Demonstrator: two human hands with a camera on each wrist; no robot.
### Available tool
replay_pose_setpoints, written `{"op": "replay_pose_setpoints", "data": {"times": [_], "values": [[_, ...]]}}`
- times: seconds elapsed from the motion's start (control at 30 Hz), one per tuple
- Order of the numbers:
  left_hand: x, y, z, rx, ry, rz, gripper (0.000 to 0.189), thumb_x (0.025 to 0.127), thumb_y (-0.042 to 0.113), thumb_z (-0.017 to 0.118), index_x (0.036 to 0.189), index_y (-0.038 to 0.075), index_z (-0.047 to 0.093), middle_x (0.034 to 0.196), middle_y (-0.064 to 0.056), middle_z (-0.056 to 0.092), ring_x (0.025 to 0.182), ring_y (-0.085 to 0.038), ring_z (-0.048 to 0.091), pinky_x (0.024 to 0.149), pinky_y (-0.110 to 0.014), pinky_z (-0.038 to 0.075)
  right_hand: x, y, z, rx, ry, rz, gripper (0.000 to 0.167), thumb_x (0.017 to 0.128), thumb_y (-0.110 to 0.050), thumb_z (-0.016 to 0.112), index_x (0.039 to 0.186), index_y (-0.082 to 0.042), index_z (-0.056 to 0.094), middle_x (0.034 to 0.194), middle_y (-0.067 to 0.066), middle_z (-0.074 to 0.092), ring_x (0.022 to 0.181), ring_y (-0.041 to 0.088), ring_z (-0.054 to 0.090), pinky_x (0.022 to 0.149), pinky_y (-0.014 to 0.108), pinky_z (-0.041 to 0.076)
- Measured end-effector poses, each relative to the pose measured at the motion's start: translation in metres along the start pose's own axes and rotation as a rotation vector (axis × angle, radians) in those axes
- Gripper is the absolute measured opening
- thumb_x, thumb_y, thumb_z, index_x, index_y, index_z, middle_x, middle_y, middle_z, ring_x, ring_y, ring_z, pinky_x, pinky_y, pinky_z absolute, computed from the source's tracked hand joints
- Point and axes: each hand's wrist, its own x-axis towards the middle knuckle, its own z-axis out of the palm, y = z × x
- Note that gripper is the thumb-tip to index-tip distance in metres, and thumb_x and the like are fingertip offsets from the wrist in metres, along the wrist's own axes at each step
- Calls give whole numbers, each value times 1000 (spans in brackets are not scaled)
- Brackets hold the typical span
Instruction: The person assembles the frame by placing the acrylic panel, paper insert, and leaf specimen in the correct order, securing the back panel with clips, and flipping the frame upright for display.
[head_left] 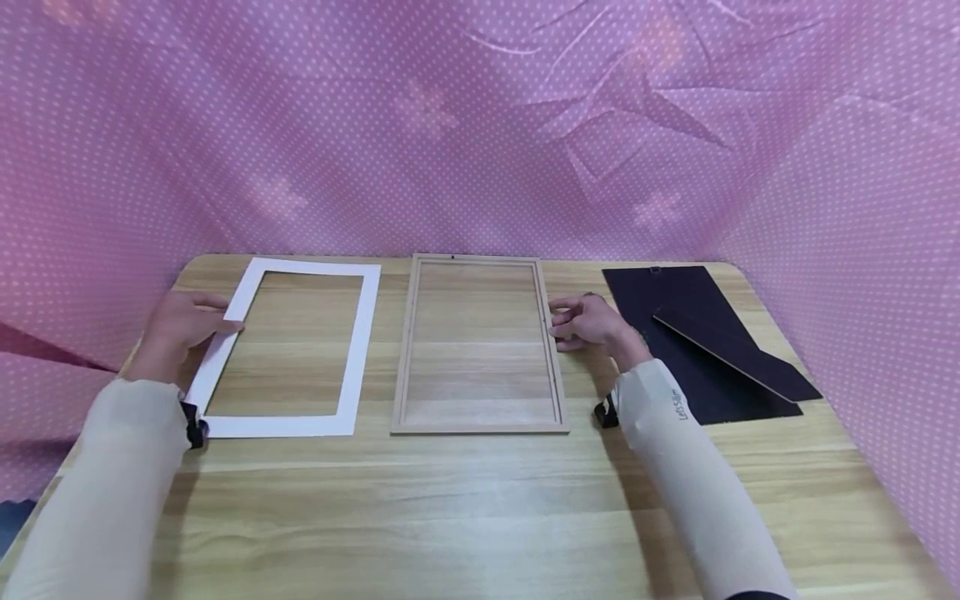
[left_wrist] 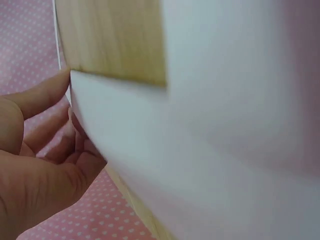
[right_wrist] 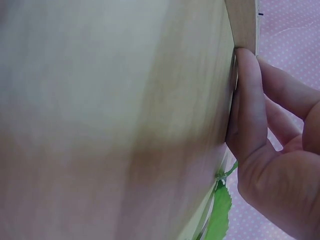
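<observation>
At the left of the table, a white picture mat (head_left: 360,325) lies around a rectangular opening. My left hand (head_left: 187,321) pinches its left border between thumb and fingers; the left wrist view shows the thumb and fingers (left_wrist: 45,95) at the mat's edge. In the middle lies a light wooden picture frame (head_left: 405,350), a small dark mark on its top side. Against the frame's right side rest the fingertips of my right hand (head_left: 592,321), loosely bent. The right wrist view shows this hand's fingers (right_wrist: 250,85) right at the end of a wooden strip.
A black backing board (head_left: 637,292) with a folded stand leg (head_left: 735,354) lies at the right, beside my right forearm. The wooden table (head_left: 450,517) is enclosed by pink dotted cloth (head_left: 337,125) behind and at the sides. A green leaf (right_wrist: 220,210) shows low in the right wrist view.
</observation>
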Motion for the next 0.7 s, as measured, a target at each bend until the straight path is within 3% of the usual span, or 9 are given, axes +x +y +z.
{"op": "replay_pose_setpoints", "data": {"times": [0.07, 0.13, 0.27, 0.57, 0.7], "values": [[2, -2, -2, -12, -33, 17, 60, 83, 13, 82, 133, -10, 57, 106, -24, 69, 72, -10, 60, 57, -23, 56, 0, 0, 0, -5, -1, -3, 62, 93, 16, 60, 151, 2, 43, 108, 13, 54, 87, 15, 66, 78, 32, 65], [3, -3, -2, -63, -74, 27, 62, 86, 15, 81, 137, -9, 54, 92, -8, 71, 71, -8, 62, 59, -25, 59, -1, 1, -1, -1, -1, -1, 62, 92, 16, 60, 150, 2, 43, 108, 13, 54, 87, 15, 66, 78, 32, 65], [0, -4, -4, -164, -133, 39, 64, 91, 17, 77, 144, -6, 48, 81, 20, 62, 72, -7, 63, 62, -27, 62, -2, 1, -1, 2, -4, -4, 63, 92, 17, 60, 151, 2, 43, 107, 13, 54, 87, 15, 66, 77, 31, 65], [-4, -8, -12, -234, -192, 89, 62, 100, 17, 65, 151, -6, 39, 85, 29, 61, 77, 1, 60, 66, -19, 60, 0, 2, -1, 11, -5, -7, 63, 92, 17, 59, 151, 3, 42, 107, 12, 55, 87, 14, 66, 77, 31, 66], [-7, -8, -16, -332, -208, 78, 42, 99, 16, 67, 139, 15, 56, 87, 27, 64, 74, 1, 61, 62, -18, 59, 0, 2, 0, 15, -3, -11, 63, 92, 17, 60, 151, 4, 42, 106, 12, 55, 87, 14, 66, 77, 31, 65]]}}
